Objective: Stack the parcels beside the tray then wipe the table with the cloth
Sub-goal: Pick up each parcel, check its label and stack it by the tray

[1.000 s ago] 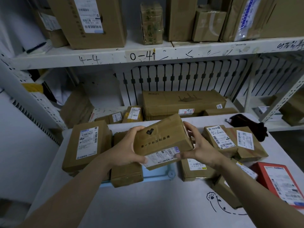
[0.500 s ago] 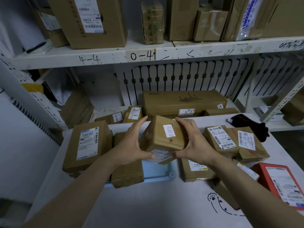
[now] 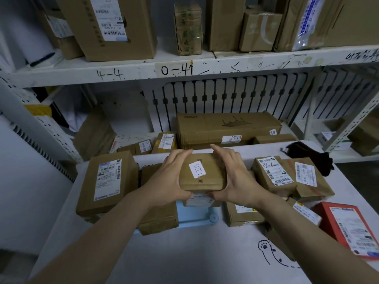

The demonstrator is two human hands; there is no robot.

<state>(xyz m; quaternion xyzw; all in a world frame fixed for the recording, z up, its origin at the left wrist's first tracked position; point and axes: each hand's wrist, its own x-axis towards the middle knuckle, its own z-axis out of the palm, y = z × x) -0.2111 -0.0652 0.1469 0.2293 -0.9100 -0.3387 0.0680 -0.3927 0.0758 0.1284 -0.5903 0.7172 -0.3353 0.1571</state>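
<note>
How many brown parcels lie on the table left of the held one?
2: a large brown cardboard parcel farthest left, and a smaller one between it and the light blue tray. Another may lie beneath the large one.

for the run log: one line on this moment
stage: stacking | left hand, right hand hold parcel | above tray | cloth untouched

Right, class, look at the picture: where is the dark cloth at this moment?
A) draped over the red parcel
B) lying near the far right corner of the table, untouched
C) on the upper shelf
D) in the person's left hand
B: the dark cloth lies near the far right corner of the table, while the left hand and right hand both grip the small brown parcel.
</note>
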